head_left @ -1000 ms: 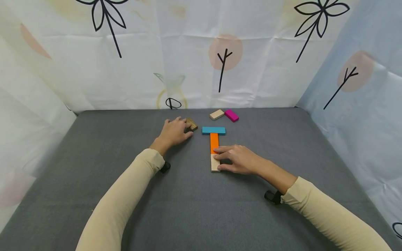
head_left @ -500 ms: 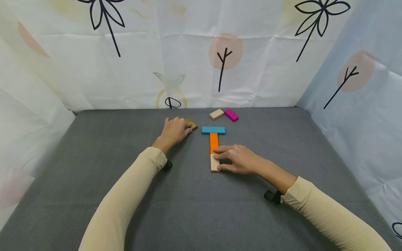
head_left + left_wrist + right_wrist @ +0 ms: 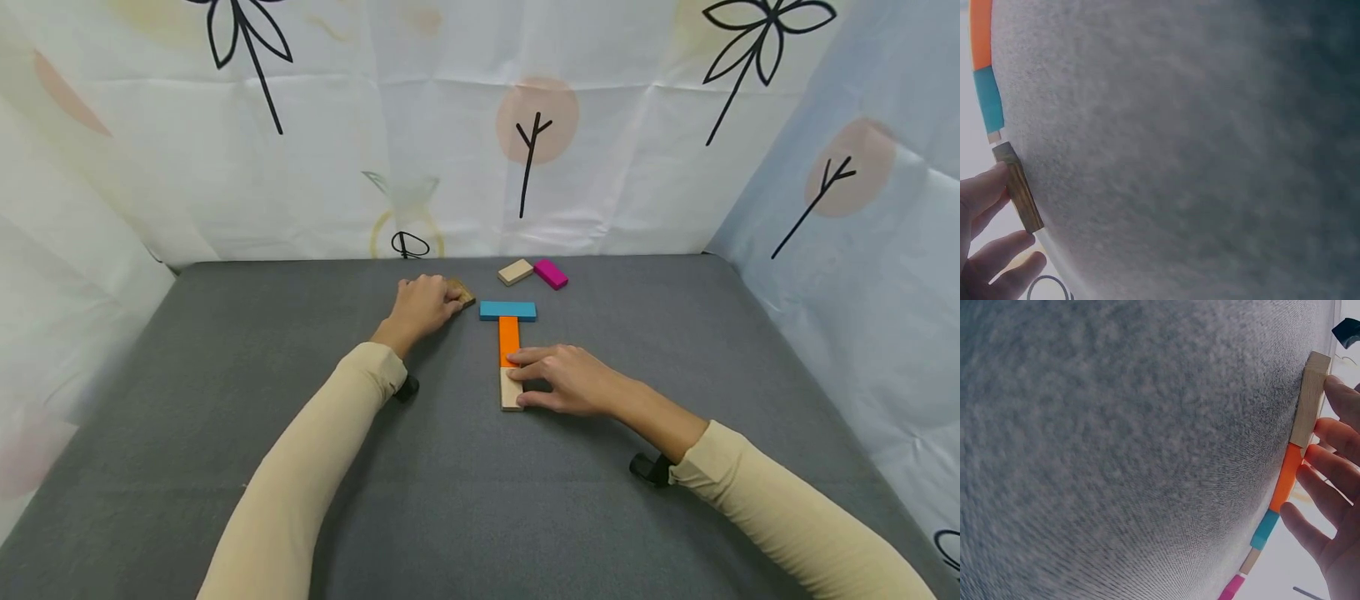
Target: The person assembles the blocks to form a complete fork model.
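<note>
In the head view my left hand point(image 3: 420, 307) pinches a dark brown wooden block point(image 3: 465, 294) at the far middle of the table. The left wrist view has the thumb at one end of this brown block point(image 3: 1023, 195) and fingertips at its other end. My right hand point(image 3: 573, 380) rests its fairly straight fingers on a pale wooden block point(image 3: 511, 398) and on the orange block point(image 3: 508, 335) beyond it. These two lie end to end in a line. Across the orange block's far end lies a blue block point(image 3: 507, 311), forming a T.
Behind the T, a second pale block point(image 3: 515, 272) and a magenta block point(image 3: 551, 273) lie with their corners close together. Grey cloth covers the table point(image 3: 450, 500). A patterned white curtain point(image 3: 450, 150) hangs along its back edge and sides.
The left thumb has closed in on the brown block, and the left hand has shifted slightly right and away with it. The right hand and the T of blocks stay in place.
</note>
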The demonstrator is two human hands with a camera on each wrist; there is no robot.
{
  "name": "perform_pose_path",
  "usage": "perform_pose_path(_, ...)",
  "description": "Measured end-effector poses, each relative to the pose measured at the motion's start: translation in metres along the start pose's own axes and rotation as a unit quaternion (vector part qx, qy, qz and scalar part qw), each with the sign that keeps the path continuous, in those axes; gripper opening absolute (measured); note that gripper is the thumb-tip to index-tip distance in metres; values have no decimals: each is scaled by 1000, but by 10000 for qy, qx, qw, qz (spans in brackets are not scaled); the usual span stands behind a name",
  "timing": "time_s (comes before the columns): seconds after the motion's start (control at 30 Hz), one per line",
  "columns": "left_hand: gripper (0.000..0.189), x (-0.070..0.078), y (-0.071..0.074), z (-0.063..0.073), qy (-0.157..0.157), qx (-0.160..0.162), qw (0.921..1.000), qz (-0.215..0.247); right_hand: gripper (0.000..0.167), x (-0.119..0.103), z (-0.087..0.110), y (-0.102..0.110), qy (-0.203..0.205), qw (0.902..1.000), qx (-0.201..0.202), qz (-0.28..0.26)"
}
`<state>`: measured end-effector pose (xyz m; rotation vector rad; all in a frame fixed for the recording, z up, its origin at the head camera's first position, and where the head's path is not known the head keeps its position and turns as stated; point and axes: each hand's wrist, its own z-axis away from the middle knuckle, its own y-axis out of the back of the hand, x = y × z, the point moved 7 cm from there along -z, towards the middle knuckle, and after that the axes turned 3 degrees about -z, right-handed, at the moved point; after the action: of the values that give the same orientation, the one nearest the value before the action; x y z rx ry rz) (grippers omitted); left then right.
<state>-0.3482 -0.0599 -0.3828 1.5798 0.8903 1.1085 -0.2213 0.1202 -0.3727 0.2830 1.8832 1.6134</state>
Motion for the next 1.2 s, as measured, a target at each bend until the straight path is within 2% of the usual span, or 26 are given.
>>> perform_pose_path(0.13,30,1,-1,-2,-17,-121,9997,232,46,-1,-1,0,-24,10000,-13,16)
perform_pose_path(0.3,33,4,-1,-5,-24,-246,9992,310,46,-1,-3,0,-20,10000,-21,30)
perform_pose_path(0.5,33,7,0,-9,-98,-263,9990,358,46,-2,-3,2,12,10000,-5,12)
perform_pose_path(1.0,34,9,-8,-12,27,-452,9979,465,46,-1,-2,0,37,10000,-26,-6)
perform_pose_path(1.2,34,13,-8,-12,21,-409,9980,476,46,-1,-2,0,15,10000,-17,-9)
